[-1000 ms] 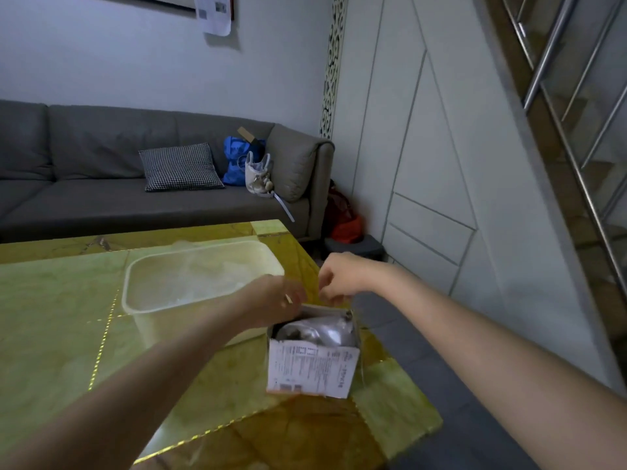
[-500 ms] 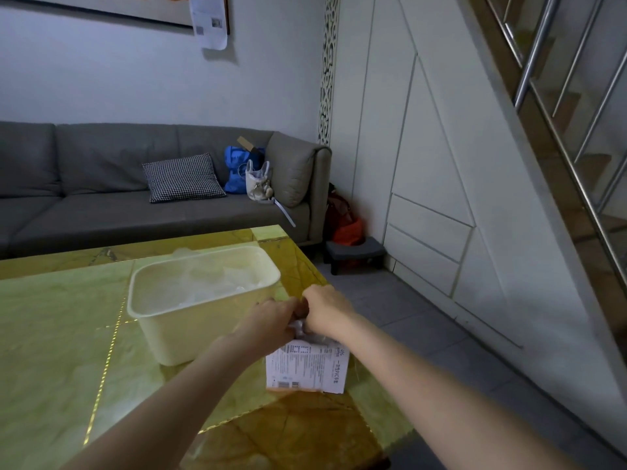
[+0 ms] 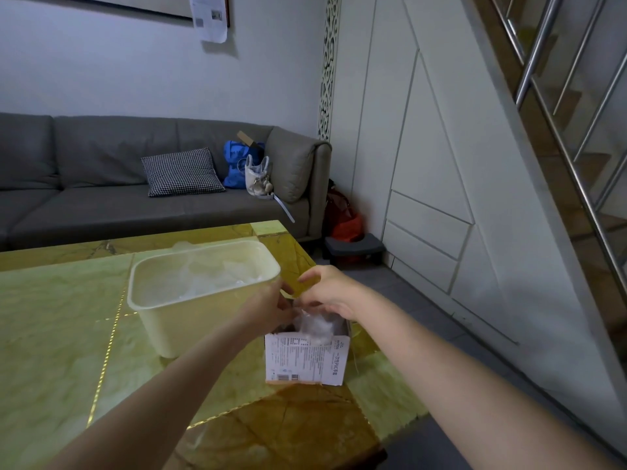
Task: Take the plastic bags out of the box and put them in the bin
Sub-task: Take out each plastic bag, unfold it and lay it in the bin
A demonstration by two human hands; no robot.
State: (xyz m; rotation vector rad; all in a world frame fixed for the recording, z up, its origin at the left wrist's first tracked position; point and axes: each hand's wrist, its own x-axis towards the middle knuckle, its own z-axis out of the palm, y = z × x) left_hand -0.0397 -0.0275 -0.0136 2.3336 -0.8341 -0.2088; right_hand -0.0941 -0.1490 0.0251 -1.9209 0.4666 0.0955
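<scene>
Both hands now lifted slightly; left hand [image 3: 271,308] and right hand [image 3: 327,291] pinch plastic bags [image 3: 314,323] atop box [image 3: 305,359]. Pull straight up, then into bin [image 3: 203,300].

Box [image 3: 307,359] right of bin [image 3: 203,300] on table [image 3: 61,317].

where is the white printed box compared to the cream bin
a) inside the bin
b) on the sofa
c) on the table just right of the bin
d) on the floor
c: the box stands on the table beside the bin, on its right.
</scene>
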